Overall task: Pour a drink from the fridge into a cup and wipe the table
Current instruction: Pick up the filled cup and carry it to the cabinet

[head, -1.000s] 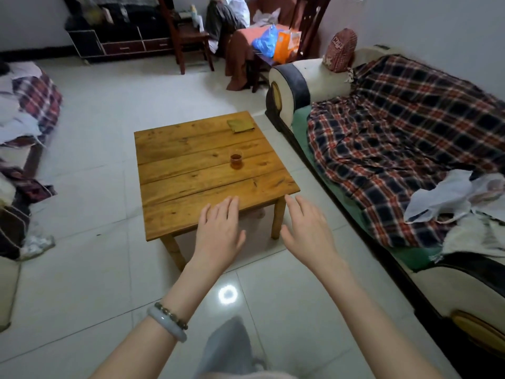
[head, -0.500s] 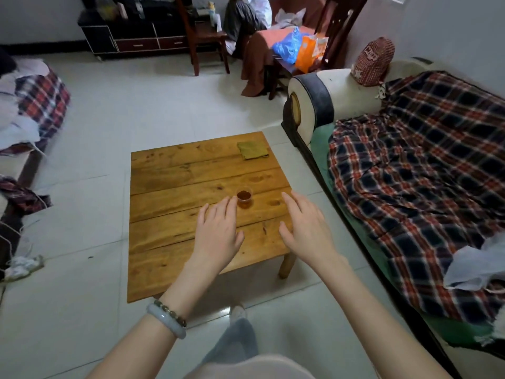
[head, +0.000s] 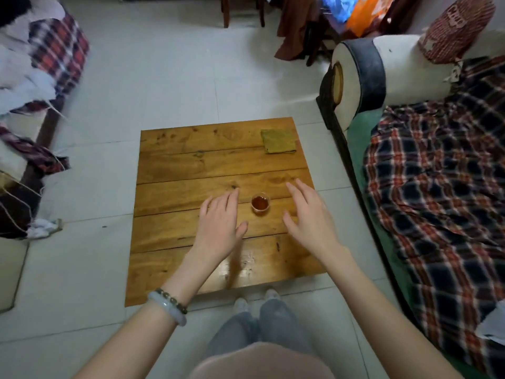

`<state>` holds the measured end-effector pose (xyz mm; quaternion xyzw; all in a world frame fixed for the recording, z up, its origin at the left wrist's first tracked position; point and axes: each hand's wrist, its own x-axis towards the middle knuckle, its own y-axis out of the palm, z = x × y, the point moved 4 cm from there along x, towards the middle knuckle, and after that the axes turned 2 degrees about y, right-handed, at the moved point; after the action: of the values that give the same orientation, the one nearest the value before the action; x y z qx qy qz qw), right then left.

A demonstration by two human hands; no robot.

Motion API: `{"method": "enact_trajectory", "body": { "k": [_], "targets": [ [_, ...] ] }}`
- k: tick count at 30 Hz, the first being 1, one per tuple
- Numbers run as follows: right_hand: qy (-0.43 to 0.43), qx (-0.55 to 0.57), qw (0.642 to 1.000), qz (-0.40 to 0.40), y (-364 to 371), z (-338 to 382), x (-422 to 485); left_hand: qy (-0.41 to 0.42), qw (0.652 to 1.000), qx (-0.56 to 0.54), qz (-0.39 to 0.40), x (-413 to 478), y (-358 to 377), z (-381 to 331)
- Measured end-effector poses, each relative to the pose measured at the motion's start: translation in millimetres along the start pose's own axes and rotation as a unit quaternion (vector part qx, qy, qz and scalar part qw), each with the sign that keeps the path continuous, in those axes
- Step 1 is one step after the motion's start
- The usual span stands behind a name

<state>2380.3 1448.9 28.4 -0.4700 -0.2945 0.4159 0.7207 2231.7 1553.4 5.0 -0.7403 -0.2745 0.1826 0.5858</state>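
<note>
Head camera looks steeply down over the table [head: 175, 165]

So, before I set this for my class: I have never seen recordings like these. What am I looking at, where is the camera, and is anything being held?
There is no machine here: a person works with two bare hands. Every picture comes from one wide-angle camera worn on the person's head, looking forward and down, so you see their own arms reaching out. The left hand and the right hand are open, one on each side of a small clear cup of brown drink, and neither touches it. Nothing is held. The cup stands on a low wooden table; a folded olive-green cloth lies near its far right corner. A sofa under a plaid blanket stands to the right.
</note>
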Motion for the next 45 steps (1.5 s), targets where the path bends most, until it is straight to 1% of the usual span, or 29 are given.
{"method": "enact_trajectory", "body": {
  "k": [3, 7, 10, 14, 16, 20, 22, 24, 27, 32, 36, 39, 42, 45],
  "targets": [
    [0.006, 0.039, 0.998, 0.045, 14.9, -20.1, 26.3, -0.047, 0.995, -0.082, 0.021, 14.8, 16.6, 7.6],
    [0.021, 0.085, 0.991, 0.103, 49.0, -53.7, 56.7, -0.106, 0.978, -0.173, 0.054, 30.5, 58.6, 16.5],
    [0.047, 0.111, 0.981, 0.15, 90.2, -82.3, 73.3, -0.135, 0.966, -0.204, 0.081, 44.2, 104.8, 26.1],
    [0.062, 0.121, 0.97, 0.201, 160.7, -115.0, 92.9, -0.153, 0.956, -0.222, 0.12, 65.1, 178.3, 43.3],
    [0.064, 0.135, 0.966, 0.211, 194.0, -127.7, 102.0, -0.172, 0.946, -0.246, 0.121, 75.5, 212.0, 51.2],
    [0.086, 0.173, 0.959, 0.207, 241.3, -146.1, 114.0, -0.241, 0.912, -0.323, 0.081, 89.7, 262.4, 64.5],
    [0.093, 0.196, 0.956, 0.196, 259.8, -152.9, 118.1, -0.253, 0.901, -0.344, 0.077, 95.4, 279.8, 66.9],
    [0.113, 0.238, 0.945, 0.195, 275.6, -159.4, 120.4, -0.252, 0.896, -0.359, 0.077, 101.4, 291.2, 66.5],
    [0.139, 0.319, 0.914, 0.206, 289.3, -162.3, 121.0, -0.248, 0.889, -0.378, 0.067, 109.2, 300.6, 63.8],
    [0.137, 0.383, 0.889, 0.211, 288.4, -156.1, 120.3, -0.257, 0.883, -0.391, 0.041, 115.7, 308.2, 63.3],
    [0.128, 0.398, 0.882, 0.217, 281.8, -152.8, 117.6, -0.259, 0.875, -0.407, 0.03, 113.3, 301.1, 60.5],
    [0.11, 0.397, 0.886, 0.211, 268.9, -145.5, 114.7, -0.26, 0.873, -0.413, 0.02, 106.9, 286.9, 58.5],
    [0.101, 0.374, 0.895, 0.222, 244.1, -129.7, 113.2, -0.265, 0.87, -0.415, 0.014, 98.1, 260.8, 55.9],
    [0.095, 0.372, 0.888, 0.251, 216.2, -105.9, 109.9, -0.27, 0.872, -0.408, -0.006, 84.9, 224.9, 55.8]
  ]
}}
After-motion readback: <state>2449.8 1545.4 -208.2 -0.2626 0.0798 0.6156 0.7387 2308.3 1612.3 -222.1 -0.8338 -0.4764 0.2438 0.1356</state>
